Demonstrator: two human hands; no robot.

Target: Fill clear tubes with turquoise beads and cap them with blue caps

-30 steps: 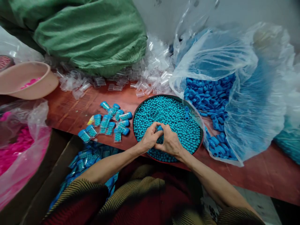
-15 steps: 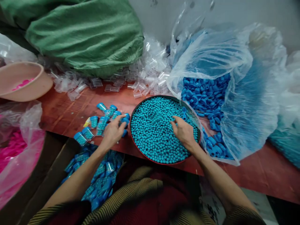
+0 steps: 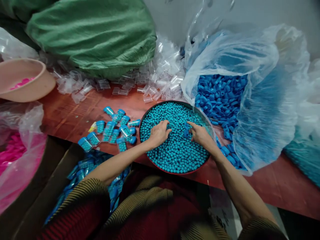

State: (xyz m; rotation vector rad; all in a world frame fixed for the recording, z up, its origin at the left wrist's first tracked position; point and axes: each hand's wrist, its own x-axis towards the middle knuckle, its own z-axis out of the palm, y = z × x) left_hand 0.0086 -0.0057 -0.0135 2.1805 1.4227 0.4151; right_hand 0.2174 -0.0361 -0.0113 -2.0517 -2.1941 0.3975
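A round basin [image 3: 153, 162] full of small turquoise beads [image 3: 175, 153] stands before me. My left hand [image 3: 159, 134] is over the beads, thumb and fingers closing around a small clear plastic container [image 3: 169, 126] that is barely visible among them. In my right hand [image 3: 200, 136], at the right side of the basin, a blue plastic cap [image 3: 186, 130] is pinched at the fingertips. Left of the basin lie several bead-filled containers with blue caps [image 3: 109, 129] in a loose group on the red table [image 3: 67, 116].
Behind the basin, empty clear containers [image 3: 160, 80] are heaped beside a green sack [image 3: 95, 36]. An open plastic bag of blue caps [image 3: 220, 96] stands at right. At left are a pink basin [image 3: 37, 83] and a bag of pink pieces [image 3: 27, 166]. More filled containers lie below the table edge.
My left hand has moved right, from the filled containers to the clear container in the beads. My right hand has picked up the blue cap, which lay farther right in the basin.
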